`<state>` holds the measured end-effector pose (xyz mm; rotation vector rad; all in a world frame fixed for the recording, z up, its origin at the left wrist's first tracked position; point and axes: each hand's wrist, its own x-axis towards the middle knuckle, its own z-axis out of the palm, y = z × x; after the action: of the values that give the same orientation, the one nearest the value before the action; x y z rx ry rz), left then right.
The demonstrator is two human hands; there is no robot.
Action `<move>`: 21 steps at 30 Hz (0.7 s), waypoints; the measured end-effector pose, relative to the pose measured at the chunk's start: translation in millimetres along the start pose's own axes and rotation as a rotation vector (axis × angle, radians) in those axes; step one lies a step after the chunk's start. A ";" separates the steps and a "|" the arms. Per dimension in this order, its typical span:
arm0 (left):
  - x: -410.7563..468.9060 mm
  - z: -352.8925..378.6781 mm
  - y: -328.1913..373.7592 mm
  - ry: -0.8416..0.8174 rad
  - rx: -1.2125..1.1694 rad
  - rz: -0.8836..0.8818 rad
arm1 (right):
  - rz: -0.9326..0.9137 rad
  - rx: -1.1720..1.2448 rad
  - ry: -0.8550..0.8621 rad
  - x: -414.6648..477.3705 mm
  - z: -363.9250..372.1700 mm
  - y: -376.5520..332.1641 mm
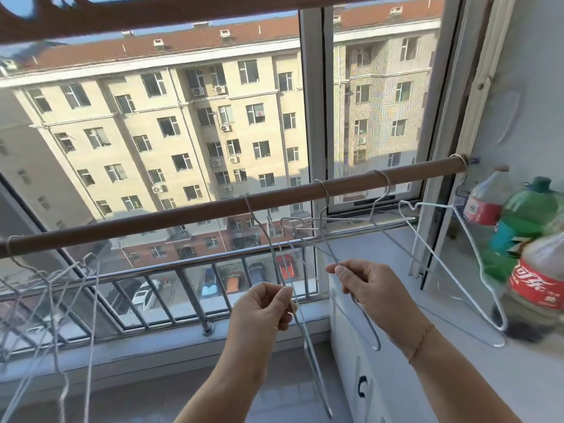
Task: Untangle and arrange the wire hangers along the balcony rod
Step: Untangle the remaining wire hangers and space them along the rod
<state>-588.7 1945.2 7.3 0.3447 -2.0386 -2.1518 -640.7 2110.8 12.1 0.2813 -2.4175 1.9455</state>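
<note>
Pinch grips, left hand and right hand, each on a hanger wire; draw apart gently, keeping hooks above seated on rod.

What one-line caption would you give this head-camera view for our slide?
Left hand and right hand pinch tangled wire hangers hung on the brown rod.

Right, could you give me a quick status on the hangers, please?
Left hand, right hand each pinching hangers. Crossed below the rod. Bottles crowd the sill.
</note>
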 end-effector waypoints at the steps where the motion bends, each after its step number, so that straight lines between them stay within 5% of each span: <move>1: -0.2 0.3 0.0 0.002 0.001 -0.003 | -0.005 -0.006 -0.002 0.7 0.1 0.1; 15: -20.0 -49.3 -3.7 0.071 -0.036 -0.058 | -0.204 -0.402 0.230 -24.3 17.3 -20.2; 21: -46.4 -139.3 20.1 0.214 -0.002 0.200 | -0.373 -0.290 0.099 -72.0 94.9 -84.6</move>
<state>-507.1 1822.6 23.7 0.3383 -1.8682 -1.9103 -547.8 2010.3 63.4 0.5616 -2.3350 1.4046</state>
